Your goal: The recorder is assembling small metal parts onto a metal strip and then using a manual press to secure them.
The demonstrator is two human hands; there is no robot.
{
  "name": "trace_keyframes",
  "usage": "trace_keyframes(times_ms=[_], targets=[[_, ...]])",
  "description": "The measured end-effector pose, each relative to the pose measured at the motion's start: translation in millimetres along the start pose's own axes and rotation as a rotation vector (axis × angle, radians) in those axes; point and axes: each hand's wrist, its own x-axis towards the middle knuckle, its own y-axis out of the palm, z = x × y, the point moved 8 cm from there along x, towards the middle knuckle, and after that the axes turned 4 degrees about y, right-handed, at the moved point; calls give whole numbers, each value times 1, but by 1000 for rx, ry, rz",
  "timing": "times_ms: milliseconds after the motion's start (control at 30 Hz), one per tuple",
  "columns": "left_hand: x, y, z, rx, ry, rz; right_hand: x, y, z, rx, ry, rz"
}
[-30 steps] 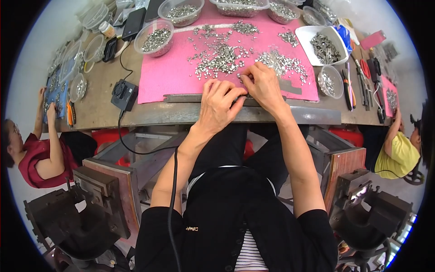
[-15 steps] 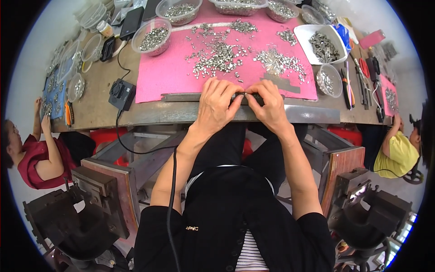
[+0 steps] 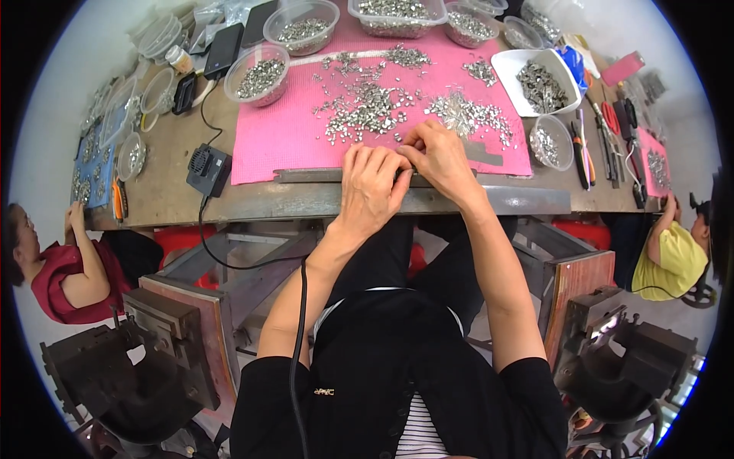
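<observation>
Fiddly fingertip stage, I reckon: my left hand [image 3: 370, 186] curled over the long dark metal bar [image 3: 307, 176], right hand [image 3: 439, 158] bunched alongside; can't tell if either's gripping. Small silvery metal bits [image 3: 367, 112] lie beyond on the pink textured mat [image 3: 261, 147]. Next calls for steady fingers. Grey metal bench edge [image 3: 531, 200] is close; mat's left is roomy.

One left hand [image 3: 371, 187], one right hand [image 3: 437, 158], so two by the table's [image 3: 164, 172] near edge. I get two pink mats [image 3: 264, 145], one blue mat [image 3: 102, 172] toward the left end, one white tray [image 3: 508, 74] and one black adapter [image 3: 208, 170]. At least four tubs [image 3: 397, 29] round the bigger mat's far edge, others too jumbled to count. Metal bits [image 3: 367, 111]? Way too many lol. Plus two co-workers [image 3: 69, 271], one toward each end.
</observation>
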Motion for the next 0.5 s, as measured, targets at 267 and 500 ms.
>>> trace_keyframes(times_ms=[267, 500], targets=[[-2, 2, 6, -50, -40, -17, -11, -10, 2, -47, -53, -38], [-1, -1, 9, -67, -62, -48, -42, -21, 12, 43, -30, -122]])
